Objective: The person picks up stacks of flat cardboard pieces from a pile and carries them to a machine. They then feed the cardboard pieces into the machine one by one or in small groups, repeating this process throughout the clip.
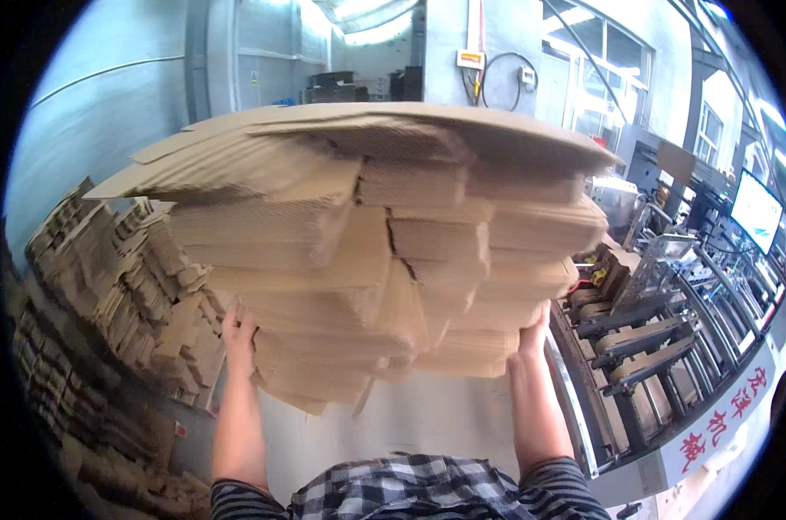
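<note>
A tall stack of flat brown cardboard sheets [324,290] fills the middle of the view in front of me, its layers uneven and some edges jutting out. My left hand [239,334] is pressed to the stack's lower left side, with its fingers partly seen against the cardboard edges. On the lower right side, my right hand [532,334] grips the same stack, and most of its fingers are hidden behind the sheets. Broad flat sheets [393,117] lie across the top and overhang the bundles below. What the stack's underside rests on is hidden.
More cardboard piles [124,286] stand along the left. To the right is a machine [644,347] with rollers and belts, and a lit screen [755,211] beyond it. A wall [449,52] with a small control box [471,59] rises behind the stack.
</note>
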### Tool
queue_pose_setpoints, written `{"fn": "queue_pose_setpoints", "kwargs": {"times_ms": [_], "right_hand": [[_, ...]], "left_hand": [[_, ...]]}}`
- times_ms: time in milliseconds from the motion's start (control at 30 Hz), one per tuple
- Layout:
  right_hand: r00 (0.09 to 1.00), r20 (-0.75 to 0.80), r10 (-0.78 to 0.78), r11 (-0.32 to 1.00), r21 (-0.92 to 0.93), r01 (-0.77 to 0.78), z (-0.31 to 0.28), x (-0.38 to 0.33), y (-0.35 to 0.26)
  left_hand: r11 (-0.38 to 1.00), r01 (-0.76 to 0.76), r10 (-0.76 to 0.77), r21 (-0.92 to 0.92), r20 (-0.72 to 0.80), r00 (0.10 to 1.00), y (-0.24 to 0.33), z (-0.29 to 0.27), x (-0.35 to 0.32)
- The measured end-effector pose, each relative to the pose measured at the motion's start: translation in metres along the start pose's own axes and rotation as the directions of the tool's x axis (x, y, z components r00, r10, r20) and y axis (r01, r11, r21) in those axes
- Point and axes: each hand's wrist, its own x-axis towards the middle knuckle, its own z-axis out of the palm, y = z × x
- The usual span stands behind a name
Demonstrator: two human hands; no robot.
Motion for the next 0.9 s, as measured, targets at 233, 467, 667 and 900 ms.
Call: {"fn": "queue_pose_setpoints", "kwargs": {"times_ms": [233,467,667,900], "right_hand": [[0.987,0.123,0.106,0.993,0.034,-0.110,0.052,0.133,0.077],[0.927,0.306,0.217,0.949,0.156,-0.274,0.109,0.262,0.153],[0.918,0.323,0.228,0.957,0.099,-0.272,0.141,0.378,0.203],[0.941,0.279,0.191,0.969,0.101,-0.227,0.162,0.497,0.246]], "left_hand": [[0.994,0.094,-0.083,0.053,-0.181,0.980,-0.098,-0.031,0.136],[0.986,-0.084,0.109,0.145,-0.176,0.978,-0.188,-0.110,0.282],[0.988,-0.076,0.116,0.134,-0.326,0.938,-0.208,-0.048,0.365],[0.992,-0.031,0.066,0.122,-0.290,0.955,-0.291,-0.030,0.517]]}}
